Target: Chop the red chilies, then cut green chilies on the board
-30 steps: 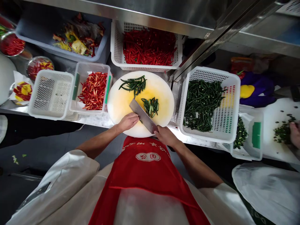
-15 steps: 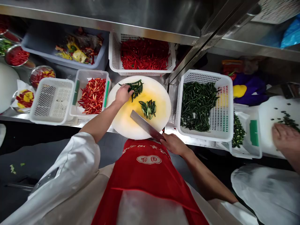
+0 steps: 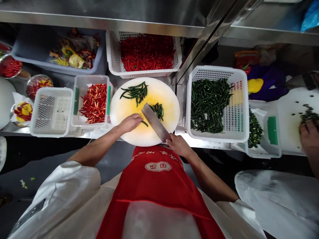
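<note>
On the round white board (image 3: 163, 134), the left hand (image 3: 130, 123) pinches a green chili (image 3: 145, 124) in its grip; the chili's visible end extends past it, pointing right and slightly near. Just right, a cleaver (image 3: 156, 122) slants far-left to near-right, its near end clenched in the right hand's (image 3: 178, 144) grip.

White sleeves (image 3: 79, 177), dark patch (image 3: 29, 214) on left — red apron (image 3: 159, 186), white lettering (image 3: 163, 153), oval badge (image 3: 158, 166).

Blue-grey bin (image 3: 35, 43) with pepper scraps (image 3: 74, 61); white basket (image 3: 113, 54) of red chillies (image 3: 147, 53); blue plastic (image 3: 310, 18) upper right.
</note>
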Motion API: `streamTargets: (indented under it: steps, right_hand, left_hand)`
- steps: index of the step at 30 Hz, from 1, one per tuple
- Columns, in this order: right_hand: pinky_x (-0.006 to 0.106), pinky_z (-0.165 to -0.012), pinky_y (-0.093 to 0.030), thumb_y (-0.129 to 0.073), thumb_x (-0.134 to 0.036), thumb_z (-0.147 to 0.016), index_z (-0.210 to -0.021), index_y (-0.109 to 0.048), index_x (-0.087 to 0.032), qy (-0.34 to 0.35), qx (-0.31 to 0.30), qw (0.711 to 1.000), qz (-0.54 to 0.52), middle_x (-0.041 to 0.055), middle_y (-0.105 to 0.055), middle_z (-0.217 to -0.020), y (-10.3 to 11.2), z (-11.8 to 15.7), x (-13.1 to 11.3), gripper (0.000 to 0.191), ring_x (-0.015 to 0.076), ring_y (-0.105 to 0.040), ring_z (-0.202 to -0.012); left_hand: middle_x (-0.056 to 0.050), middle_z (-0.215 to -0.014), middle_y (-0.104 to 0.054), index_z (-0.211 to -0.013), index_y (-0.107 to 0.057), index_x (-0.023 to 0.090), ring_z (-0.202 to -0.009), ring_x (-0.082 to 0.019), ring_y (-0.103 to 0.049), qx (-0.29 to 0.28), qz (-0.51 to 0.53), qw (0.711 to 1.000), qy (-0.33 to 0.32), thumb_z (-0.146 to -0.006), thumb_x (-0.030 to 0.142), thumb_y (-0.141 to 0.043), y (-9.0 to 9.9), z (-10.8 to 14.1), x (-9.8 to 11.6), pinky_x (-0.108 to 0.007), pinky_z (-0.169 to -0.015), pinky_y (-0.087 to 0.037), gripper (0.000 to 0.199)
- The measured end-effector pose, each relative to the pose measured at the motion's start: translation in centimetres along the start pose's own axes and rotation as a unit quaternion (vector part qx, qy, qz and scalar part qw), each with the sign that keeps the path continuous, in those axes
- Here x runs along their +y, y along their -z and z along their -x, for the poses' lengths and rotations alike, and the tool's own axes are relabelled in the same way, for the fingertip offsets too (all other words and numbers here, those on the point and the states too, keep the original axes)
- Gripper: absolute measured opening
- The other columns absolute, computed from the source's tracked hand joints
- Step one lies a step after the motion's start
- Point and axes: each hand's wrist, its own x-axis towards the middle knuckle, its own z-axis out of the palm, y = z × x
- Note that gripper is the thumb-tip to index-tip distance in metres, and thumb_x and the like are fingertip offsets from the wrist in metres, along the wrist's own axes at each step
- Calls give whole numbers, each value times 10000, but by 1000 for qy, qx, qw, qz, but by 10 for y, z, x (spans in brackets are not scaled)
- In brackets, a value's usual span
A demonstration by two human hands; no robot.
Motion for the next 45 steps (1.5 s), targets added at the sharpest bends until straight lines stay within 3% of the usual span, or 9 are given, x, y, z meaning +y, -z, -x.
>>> streamTargets:
  steps: [17, 23, 29, 31, 33, 35, 37, 41, 45]
  right_hand:
    - [318, -668, -303, -339, -292, -983, -998, -548, -147, 2, -49, 997, 52, 127, -686, -890, 13, 37, -25, 255, 257, -631, -841]
    - [315, -692, -334, -339, -283, -989, -1052, -542, -122, -31, -40, 998, 24, 155, -688, -951, -14, 23, -53, 267, 260, -638, -868]
    - [295, -675, -325, -365, -323, -988, -1040, -541, -145, -85, 39, 994, -53, 133, -697, -935, -42, 7, -72, 256, 242, -643, -863]
    - [291, -665, -316, -361, -325, -987, -1018, -543, -151, -114, 66, 988, -78, 122, -698, -903, -48, 23, -72, 254, 237, -641, -848]
    - [289, -659, -309, -352, -328, -990, -1008, -543, -152, -140, 83, 981, -102, 115, -697, -877, -53, 43, -75, 261, 231, -639, -832]
    - [287, -656, -302, -361, -335, -988, -998, -548, -156, -149, 74, 979, -115, 113, -698, -875, -60, 63, -84, 259, 229, -638, -834]
    - [289, -649, -292, -381, -333, -981, -988, -555, -163, -144, 46, 981, -121, 112, -700, -880, -67, 75, -98, 244, 229, -639, -838]
    - [294, -647, -281, -381, -322, -979, -984, -566, -173, -148, 27, 977, -150, 100, -703, -897, -86, 72, -131, 238, 225, -643, -836]
    - [295, -680, -303, -364, -313, -980, -999, -569, -159, -239, 76, 944, -213, 115, -701, -958, -102, 59, -157, 257, 236, -638, -901]
  left_hand:
    - [-90, -1030, -650, -1003, -666, 183, -967, -202, -570, 41, 16, 998, -49, -984, 297, -395, -23, 6, -1, -376, -898, -495, 295]
    - [-88, -1003, -653, -983, -661, 187, -946, -203, -569, 33, 40, 995, -81, -986, 295, -394, -23, 9, -9, -367, -887, -485, 289]
    - [-87, -981, -650, -955, -661, 186, -951, -203, -571, -22, 35, 988, -152, -984, 285, -387, -11, 8, -17, -361, -888, -483, 293]
    - [-84, -965, -647, -961, -657, 181, -950, -204, -571, -33, 32, 987, -152, -981, 286, -383, 2, -6, -24, -353, -885, -486, 294]
    - [-89, -976, -638, -985, -653, 171, -967, -211, -569, 12, 18, 994, -106, -971, 261, -379, 17, -30, -34, -354, -892, -485, 288]
    - [-102, -1041, -625, -1043, -646, 158, -1026, -230, -557, 67, -8, 996, -58, -938, 217, -410, 31, -63, -43, -371, -933, -470, 265]
    - [-112, -1088, -615, -1074, -648, 152, -1066, -257, -548, 55, -43, 996, -52, -880, 202, -494, 39, -97, -49, -390, -959, -457, 252]
    - [-108, -1014, -638, -977, -693, 164, -1012, -272, -574, -51, -94, 988, -114, -841, 226, -560, 45, -145, -47, -392, -909, -476, 199]
    - [-109, -1100, -631, -1132, -663, 155, -1049, -242, -566, -42, -58, 970, -231, -941, 287, -446, 51, -147, -33, -376, -946, -459, 318]
